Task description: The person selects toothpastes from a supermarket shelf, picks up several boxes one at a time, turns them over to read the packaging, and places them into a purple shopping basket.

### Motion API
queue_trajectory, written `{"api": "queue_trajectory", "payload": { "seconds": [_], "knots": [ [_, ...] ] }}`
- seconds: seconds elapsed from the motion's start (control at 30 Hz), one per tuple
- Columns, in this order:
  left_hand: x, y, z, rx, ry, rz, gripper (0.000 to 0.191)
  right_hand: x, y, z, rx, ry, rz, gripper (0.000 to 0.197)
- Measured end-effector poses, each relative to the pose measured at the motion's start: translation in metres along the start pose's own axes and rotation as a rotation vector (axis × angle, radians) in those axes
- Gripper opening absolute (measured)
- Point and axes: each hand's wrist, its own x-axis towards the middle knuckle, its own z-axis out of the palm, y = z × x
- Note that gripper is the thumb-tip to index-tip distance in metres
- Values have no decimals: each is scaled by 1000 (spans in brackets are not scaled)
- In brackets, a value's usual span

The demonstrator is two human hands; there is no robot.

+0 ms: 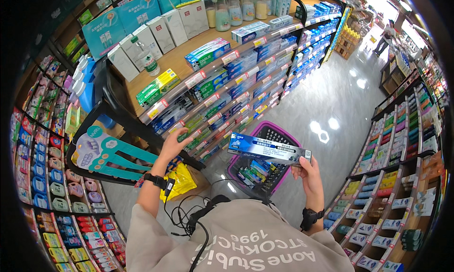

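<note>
My right hand [308, 172] grips the right end of a blue and white Darlie toothpaste box [266, 148], held level with printed text facing up. Below it on the floor stands a dark perforated shopping basket with a purple rim [260, 124]. Several toothpaste boxes [257, 172] lie inside, and the held box hides part of the basket. My left hand [175, 142] holds nothing, its fingers apart beside the near end of the toothpaste shelves [220, 98]; whether it touches them I cannot tell.
On the shelf top stand a water bottle [147, 59], toothpaste boxes [207, 53] and lidded jugs [221, 14]. A yellow bag [181, 181] sits by the shelf's foot. Black cables [184, 208] hang before me. Stocked shelves [386, 187] flank the right; a person [386, 38] stands far down the aisle.
</note>
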Motion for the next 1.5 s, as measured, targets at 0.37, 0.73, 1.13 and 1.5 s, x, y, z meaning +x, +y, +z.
{"api": "queue_trajectory", "payload": {
  "seconds": [0.37, 0.73, 1.13, 1.5],
  "knots": [
    [78, -103, -15, 442, 181, 33, 100, 18, 0, 14, -131, 165, -119, 32],
    [154, -132, -19, 339, -108, -344, 132, 0, 13, 83, -148, 14, -3, 37],
    [159, -143, 0, 442, -22, -195, 108, 4, 27, 109, -186, 38, 22, 30],
    [185, -138, 10, 431, -50, -179, 109, 2, 17, 99, -187, 87, 33, 33]
  ]
}}
